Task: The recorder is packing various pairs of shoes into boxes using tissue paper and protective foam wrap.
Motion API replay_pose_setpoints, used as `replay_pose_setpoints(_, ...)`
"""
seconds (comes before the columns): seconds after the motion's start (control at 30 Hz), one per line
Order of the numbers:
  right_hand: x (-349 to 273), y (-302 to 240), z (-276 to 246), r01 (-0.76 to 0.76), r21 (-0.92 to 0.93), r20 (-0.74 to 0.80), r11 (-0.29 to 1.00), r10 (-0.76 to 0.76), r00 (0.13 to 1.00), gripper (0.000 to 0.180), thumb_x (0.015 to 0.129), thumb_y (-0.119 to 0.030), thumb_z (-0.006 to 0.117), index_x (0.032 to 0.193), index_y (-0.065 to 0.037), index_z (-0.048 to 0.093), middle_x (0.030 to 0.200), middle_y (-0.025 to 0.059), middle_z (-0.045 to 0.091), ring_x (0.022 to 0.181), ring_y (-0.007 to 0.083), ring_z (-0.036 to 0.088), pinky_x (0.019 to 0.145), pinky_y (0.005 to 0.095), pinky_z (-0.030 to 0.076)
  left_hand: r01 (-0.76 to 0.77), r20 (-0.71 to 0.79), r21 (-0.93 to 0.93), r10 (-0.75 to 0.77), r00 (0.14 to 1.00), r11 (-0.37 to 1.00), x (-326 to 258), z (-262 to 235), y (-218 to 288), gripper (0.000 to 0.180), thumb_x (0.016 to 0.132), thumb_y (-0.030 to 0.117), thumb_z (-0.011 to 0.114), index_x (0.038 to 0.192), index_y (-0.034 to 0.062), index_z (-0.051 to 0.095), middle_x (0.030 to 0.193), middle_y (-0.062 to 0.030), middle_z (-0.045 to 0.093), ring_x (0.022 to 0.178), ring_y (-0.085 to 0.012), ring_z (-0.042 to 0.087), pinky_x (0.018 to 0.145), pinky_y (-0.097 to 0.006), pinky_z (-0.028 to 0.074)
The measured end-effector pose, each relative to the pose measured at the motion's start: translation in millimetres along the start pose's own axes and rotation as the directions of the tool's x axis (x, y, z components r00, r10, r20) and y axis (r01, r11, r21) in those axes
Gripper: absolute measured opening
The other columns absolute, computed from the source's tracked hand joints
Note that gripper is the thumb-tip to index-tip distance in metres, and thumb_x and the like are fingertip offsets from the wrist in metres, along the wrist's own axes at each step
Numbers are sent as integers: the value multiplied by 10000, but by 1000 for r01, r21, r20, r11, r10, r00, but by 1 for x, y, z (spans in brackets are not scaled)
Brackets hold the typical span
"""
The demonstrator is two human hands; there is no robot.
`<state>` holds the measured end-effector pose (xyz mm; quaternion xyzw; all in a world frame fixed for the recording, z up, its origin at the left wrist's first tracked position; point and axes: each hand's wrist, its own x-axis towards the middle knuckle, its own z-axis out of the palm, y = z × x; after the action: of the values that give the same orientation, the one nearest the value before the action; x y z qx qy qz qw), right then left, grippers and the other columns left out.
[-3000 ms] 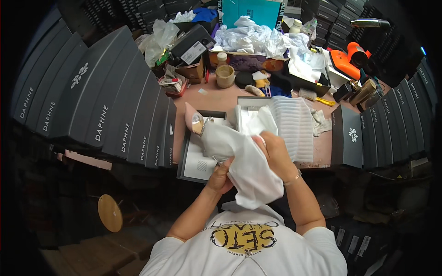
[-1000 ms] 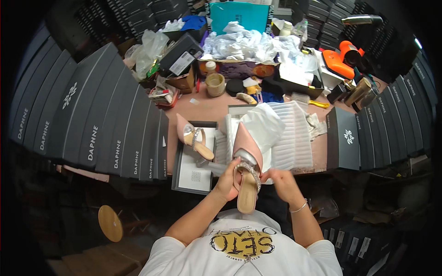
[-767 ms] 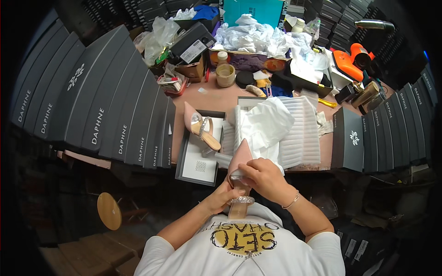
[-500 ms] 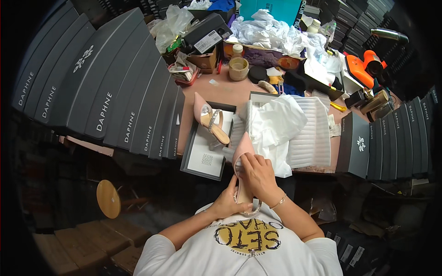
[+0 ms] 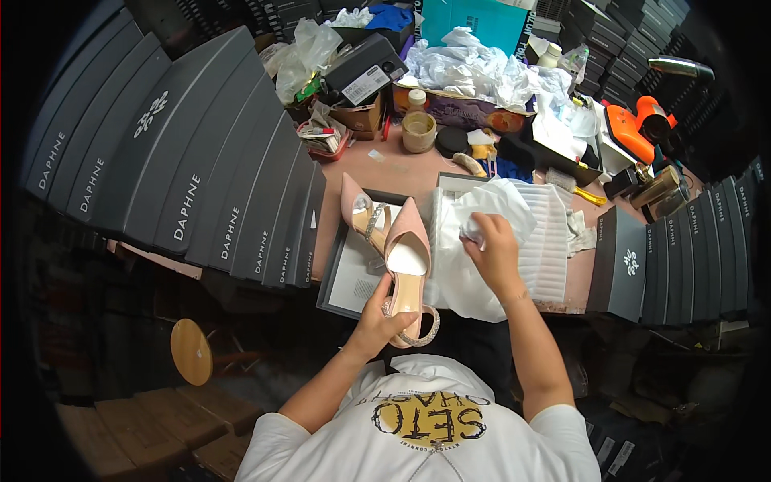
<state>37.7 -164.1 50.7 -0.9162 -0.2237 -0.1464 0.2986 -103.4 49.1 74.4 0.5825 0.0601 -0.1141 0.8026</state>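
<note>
A pink pointed slingback shoe (image 5: pixel 411 233) with a glittery strap is in my left hand (image 5: pixel 376 325), which grips it near the heel. Its toe points away from me and its inside faces up. To the right, my right hand (image 5: pixel 498 255) pinches a small crumpled whitish wad (image 5: pixel 472 234) above white tissue paper (image 5: pixel 510 205). The matching pink shoe (image 5: pixel 353 199) rests on a grey-rimmed shoebox part (image 5: pixel 337 289), partly covered by the held shoe. Under the tissue lie another box part (image 5: pixel 459 170) and a ribbed white foam sheet (image 5: pixel 558 241).
Dark shoeboxes stand in rows at left (image 5: pixel 201 161) and right (image 5: pixel 679 261). Behind are a jar (image 5: pixel 418 132), a yellow-handled brush (image 5: pixel 590 197), a carton of crumpled paper (image 5: pixel 474 68) and an orange heat-gun-like tool (image 5: pixel 630 132). A round wooden stool (image 5: pixel 191 352) stands lower left.
My right hand has come out of the shoe and moved right and away from me with the crumpled wad. The held shoe has moved slightly forward and left, its opening now uncovered.
</note>
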Motion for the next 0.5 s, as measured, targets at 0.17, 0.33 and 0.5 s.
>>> replay_pose_setpoints(0.17,-16,54,78,135,-455,305,880,12,952,172,791,-147,596,953,-92,586,911,76,620,869,274,591,698,395,459,-9,17,-47,10,1000,999,6,-4,-5,889,788,129,684,1456,-66,130,1197,-156,526,1058,-168,555,884,-281,466)
replay_pose_setpoints(0.33,4,-68,-13,415,-60,344,908,-371,862,344,729,-169,693,1047,-90,589,916,41,612,843,223,591,726,350,412,34,-13,267,-32,999,963,-3,3,-10,960,766,114,701,1464,-76,70,1156,-193,561,994,-176,599,833,-286,490)
replay_pose_setpoints(0.5,-12,-57,23,535,-136,369,834,-459,808,133,742,-123,605,869,-92,580,778,47,557,748,195,568,672,326,404,-29,-13,379,36,999,925,-9,13,-23,998,731,154,736,1457,-85,95,1127,-228,580,1017,-218,606,871,-306,477)
